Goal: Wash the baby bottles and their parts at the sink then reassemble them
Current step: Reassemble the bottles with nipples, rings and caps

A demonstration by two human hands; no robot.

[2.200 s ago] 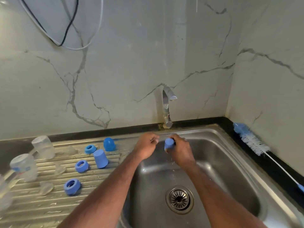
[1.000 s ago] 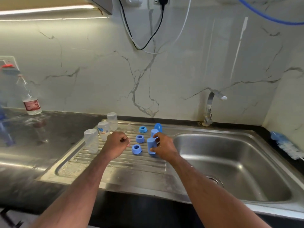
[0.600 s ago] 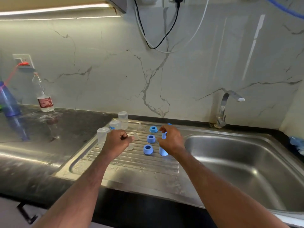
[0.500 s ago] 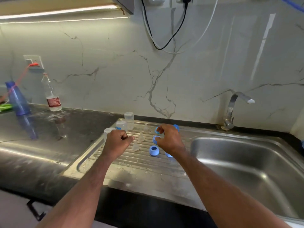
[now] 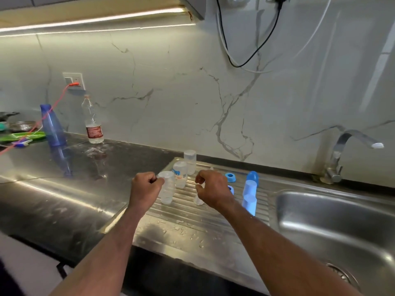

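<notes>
Moved left along the drainboard (image 5: 192, 223) since half a second ago: right hand (image 5: 213, 192) now off the blue rings and over a clear teat (image 5: 199, 200), fingers curled as if pinching near its tip, actual contact too blurred to tell. Left hand (image 5: 145, 189) fisted, thumb side just beside the rim of the nearest clear bottle (image 5: 167, 189); whether touching cannot be told. Two more clear bottles (image 5: 181, 174) upright behind it. Right of the hands, blue rings (image 5: 230, 177), two pale blue caps (image 5: 249, 201) and a darker blue cap (image 5: 253, 177) standing on the ridges. Sink basin (image 5: 333, 227) at right, tap (image 5: 339, 157) behind. On the counter at left, a blue bottle (image 5: 51, 127) and a water bottle (image 5: 93, 124).
</notes>
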